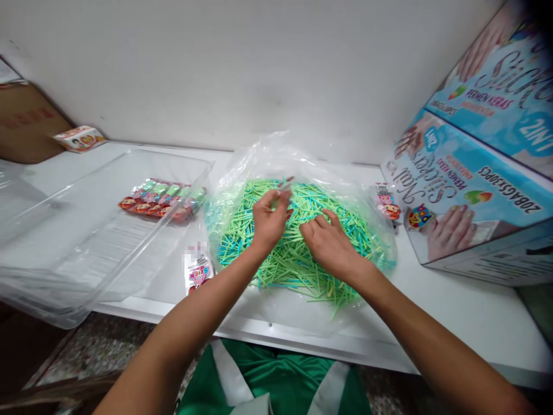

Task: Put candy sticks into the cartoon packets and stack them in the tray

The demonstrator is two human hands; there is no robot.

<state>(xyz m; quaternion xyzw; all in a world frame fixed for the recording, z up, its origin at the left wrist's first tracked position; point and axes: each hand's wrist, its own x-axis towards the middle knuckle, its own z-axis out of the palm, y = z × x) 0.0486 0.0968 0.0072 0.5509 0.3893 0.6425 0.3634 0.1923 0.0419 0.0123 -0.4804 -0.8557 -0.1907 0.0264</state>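
Note:
A heap of thin green and blue sticks (302, 253) lies in an open clear plastic bag (276, 155) on the white table (453, 311). My left hand (268, 220) hovers over the heap with fingers pinched on a small clear packet together with a stick or two. My right hand (329, 242) rests palm down on the sticks, fingers curled into them; what it grips is hidden.
A clear plastic tray (86, 242) at left holds a row of small wrapped packets (162, 200). One more packet (197, 271) lies by the tray, others (387, 203) at right. Blue printed cartons (488, 173) are stacked at right. A small box (80, 138) and cardboard sit far left.

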